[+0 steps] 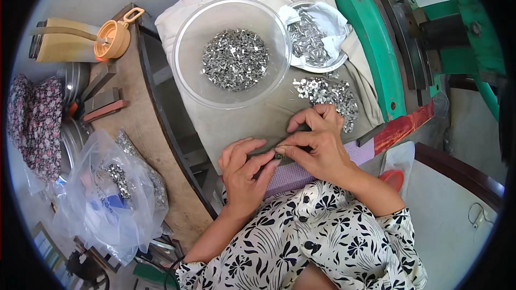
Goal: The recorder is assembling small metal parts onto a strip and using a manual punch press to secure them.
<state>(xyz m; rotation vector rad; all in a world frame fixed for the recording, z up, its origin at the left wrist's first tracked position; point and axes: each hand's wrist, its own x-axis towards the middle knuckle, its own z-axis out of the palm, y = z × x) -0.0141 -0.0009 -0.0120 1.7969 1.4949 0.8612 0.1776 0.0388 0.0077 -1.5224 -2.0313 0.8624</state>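
My left hand [243, 167] and my right hand [321, 147] meet at the near edge of the cloth-covered work surface. Both are closed, thumb and forefinger pinching around a small dark metal piece [278, 155]. The fingertips cover most of it, so its shape cannot be made out. Just beyond my right hand lies a loose pile of small shiny metal pieces [329, 95]. A large clear plastic bowl [185, 70] holding many small metal parts stands beyond my left hand. To its right is a round metal dish [336, 65], lined with white cloth and holding slim metal pins.
A green metal press [371, 48] stands on the right, with a red edge [400, 129] below it. Along the left runs a wooden bench [161, 182] bearing an orange lid [114, 40], metal blocks [102, 99] and a clear plastic bag [86, 204] with metal parts.
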